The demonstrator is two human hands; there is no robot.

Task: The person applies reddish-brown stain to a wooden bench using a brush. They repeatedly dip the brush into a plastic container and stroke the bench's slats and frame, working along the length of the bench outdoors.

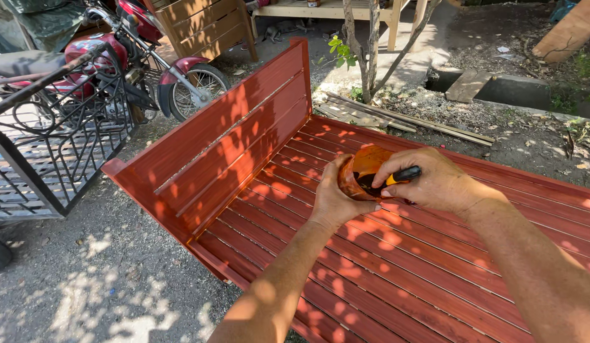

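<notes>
The left hand (336, 200) wraps around a small orange-brown container (362, 171), its fingers clenched on the near side of the vessel and the thumb pressed along the lower rim. The container is tilted, its dark mouth facing toward the right hand (435, 181). The right hand grasps a tool with a black and yellow handle (403, 175), the fingers closed over it, and the tool's end dips into the container's opening; what sits at the tip is hidden inside.

Both hands hover above a red-brown slatted wooden bed frame (396, 279), over its middle slats and closer to the headboard end than to the near edge. The container touches neither the slats nor the raised headboard panel (231, 146), which stands upright along the frame's left end with a corner post (302, 63) at the far corner. Dappled sunlight and leaf shadow fall across the wood.

Beyond the left end a black metal grille (53, 140) stands on the gravel, and a red motorcycle (130, 51) is parked behind it, near the headboard. A thin tree trunk (371, 44) rises past the far edge, with loose wooden planks (403, 117) lying on the ground beside it.
</notes>
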